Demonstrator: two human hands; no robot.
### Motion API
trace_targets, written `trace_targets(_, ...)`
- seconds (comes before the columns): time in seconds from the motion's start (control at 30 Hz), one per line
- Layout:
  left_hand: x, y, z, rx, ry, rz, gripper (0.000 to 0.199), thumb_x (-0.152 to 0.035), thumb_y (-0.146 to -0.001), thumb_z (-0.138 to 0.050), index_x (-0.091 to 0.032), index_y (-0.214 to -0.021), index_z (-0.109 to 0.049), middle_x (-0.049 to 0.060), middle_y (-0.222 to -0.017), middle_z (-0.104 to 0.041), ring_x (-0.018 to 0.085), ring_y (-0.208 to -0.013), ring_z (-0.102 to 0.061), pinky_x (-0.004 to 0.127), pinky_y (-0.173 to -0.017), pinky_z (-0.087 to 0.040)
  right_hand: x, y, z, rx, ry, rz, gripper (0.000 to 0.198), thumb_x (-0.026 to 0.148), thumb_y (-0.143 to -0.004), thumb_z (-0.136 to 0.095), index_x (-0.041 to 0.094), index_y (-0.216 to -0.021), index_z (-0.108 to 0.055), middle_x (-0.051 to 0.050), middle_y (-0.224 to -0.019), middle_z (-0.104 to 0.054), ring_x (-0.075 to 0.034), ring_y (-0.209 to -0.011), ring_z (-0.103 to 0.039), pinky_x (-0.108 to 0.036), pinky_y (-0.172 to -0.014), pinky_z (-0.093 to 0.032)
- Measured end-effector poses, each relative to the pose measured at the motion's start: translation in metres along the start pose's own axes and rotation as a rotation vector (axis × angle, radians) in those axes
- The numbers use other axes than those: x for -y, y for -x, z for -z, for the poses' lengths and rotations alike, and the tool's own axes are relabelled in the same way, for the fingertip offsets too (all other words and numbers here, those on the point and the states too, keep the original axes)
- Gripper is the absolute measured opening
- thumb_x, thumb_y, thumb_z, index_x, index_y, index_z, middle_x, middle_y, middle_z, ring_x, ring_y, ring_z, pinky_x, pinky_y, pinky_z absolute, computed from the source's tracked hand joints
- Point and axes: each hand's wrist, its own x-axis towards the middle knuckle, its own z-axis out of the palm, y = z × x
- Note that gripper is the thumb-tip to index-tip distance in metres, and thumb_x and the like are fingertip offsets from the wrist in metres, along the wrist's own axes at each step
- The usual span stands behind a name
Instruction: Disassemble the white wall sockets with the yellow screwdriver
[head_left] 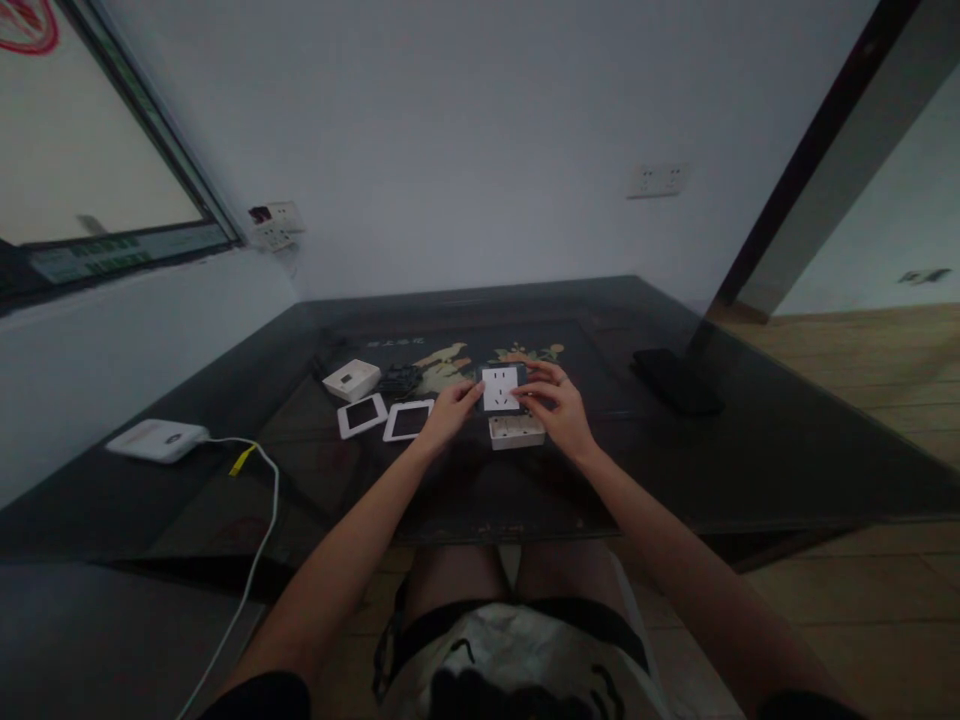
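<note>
Between my two hands is a wall socket panel (500, 389), a white face with slots on a darker frame, held upright toward me. My left hand (450, 412) pinches its left edge between thumb and fingers. On the other side, my right hand (556, 402) grips the right edge, fingers bent around it. Just below the panel, an open white back box (517, 433) sits on the dark table. To the left lie two white cover frames, one frame (362, 415) and another frame (408, 422) nearest my left hand. Behind them are a white box (352, 379) and some dark parts (400, 379).
A white device (157, 440) with a cable (274, 490) and yellow tag (242, 460) lies at the table's left. On the right rests a black flat object (676, 381). The dark table (720, 470) meets the wall behind, which carries a double socket (658, 180).
</note>
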Motion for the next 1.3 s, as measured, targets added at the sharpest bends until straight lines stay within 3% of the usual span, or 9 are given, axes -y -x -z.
trace_targets(0.17,0.005,-0.001,0.002,-0.059,-0.09,-0.05,0.039,-0.049,-0.08,-0.06,-0.018,-0.062,-0.044,-0.006,-0.052,-0.036,0.009,-0.048,-0.033,0.022,-0.047,-0.022,0.003,0.0,0.001,0.005,-0.019,-0.075,0.012,0.024,-0.084,-0.061,0.023,-0.088,-0.072,-0.009,-0.119,-0.064,-0.024,-0.109,-0.061,-0.039,-0.077,-0.057)
trace_targets(0.43,-0.011,0.001,0.011,-0.073,-0.142,-0.065,0.037,-0.047,-0.079,-0.06,-0.018,-0.061,-0.046,-0.005,-0.054,-0.041,0.01,-0.052,-0.038,0.021,-0.05,-0.026,0.003,0.0,0.002,0.029,-0.108,-0.127,0.013,0.026,-0.083,-0.061,0.023,-0.09,-0.072,-0.009,-0.121,-0.065,-0.024,-0.112,-0.06,-0.039,-0.078,-0.056)
trace_targets(0.6,-0.01,0.007,0.061,-0.172,-0.088,0.021,0.039,-0.053,-0.072,-0.064,-0.016,-0.061,-0.055,-0.003,-0.056,-0.048,0.01,-0.054,-0.042,0.02,-0.049,-0.03,0.0,0.0,0.003,0.017,-0.105,-0.141,0.013,0.025,-0.083,-0.06,0.022,-0.089,-0.071,-0.008,-0.114,-0.067,-0.023,-0.108,-0.062,-0.036,-0.078,-0.054)
trace_targets(0.77,0.014,0.024,0.134,-0.338,-0.14,0.234,0.043,-0.056,-0.059,-0.072,-0.015,-0.07,-0.066,0.0,-0.064,-0.062,0.013,-0.062,-0.053,0.02,-0.054,-0.039,-0.002,0.0,0.001,0.046,-0.07,-0.156,0.013,0.022,-0.082,-0.059,0.02,-0.085,-0.071,-0.008,-0.105,-0.07,-0.022,-0.1,-0.064,-0.029,-0.064,-0.051)
trace_targets(0.87,0.028,0.032,0.161,-0.417,-0.214,0.288,0.047,-0.057,-0.054,-0.073,-0.014,-0.074,-0.07,0.002,-0.07,-0.068,0.016,-0.067,-0.058,0.022,-0.057,-0.042,-0.005,0.001,0.0,0.07,-0.073,-0.156,0.013,0.02,-0.082,-0.058,0.02,-0.085,-0.071,-0.008,-0.104,-0.07,-0.02,-0.096,-0.064,-0.027,-0.063,-0.049)
trace_targets(1.0,0.04,0.038,0.171,-0.46,-0.265,0.326,0.053,-0.059,-0.051,-0.072,-0.013,-0.077,-0.072,0.005,-0.075,-0.072,0.021,-0.074,-0.063,0.025,-0.061,-0.046,-0.009,0.002,0.0,0.072,-0.082,-0.169,0.013,0.022,-0.082,-0.058,0.02,-0.085,-0.071,-0.008,-0.102,-0.069,-0.019,-0.092,-0.064,-0.027,-0.065,-0.049)
trace_targets(1.1,0.045,0.038,0.171,-0.411,-0.344,0.323,0.054,-0.06,-0.056,-0.068,-0.012,-0.08,-0.073,0.008,-0.08,-0.073,0.024,-0.079,-0.065,0.028,-0.066,-0.048,-0.01,0.002,0.0,0.08,-0.074,-0.178,0.012,0.021,-0.081,-0.059,0.02,-0.085,-0.071,-0.007,-0.1,-0.07,-0.019,-0.09,-0.064,-0.028,-0.066,-0.048)
trace_targets(1.3,0.043,0.039,0.176,-0.321,-0.718,0.303,0.047,-0.053,-0.072,-0.053,-0.014,-0.087,-0.074,0.008,-0.089,-0.074,0.028,-0.09,-0.065,0.029,-0.074,-0.047,-0.008,0.001,0.001,0.095,-0.063,-0.174,0.012,0.021,-0.082,-0.058,0.02,-0.086,-0.07,-0.006,-0.096,-0.07,-0.018,-0.087,-0.063,-0.027,-0.064,-0.047)
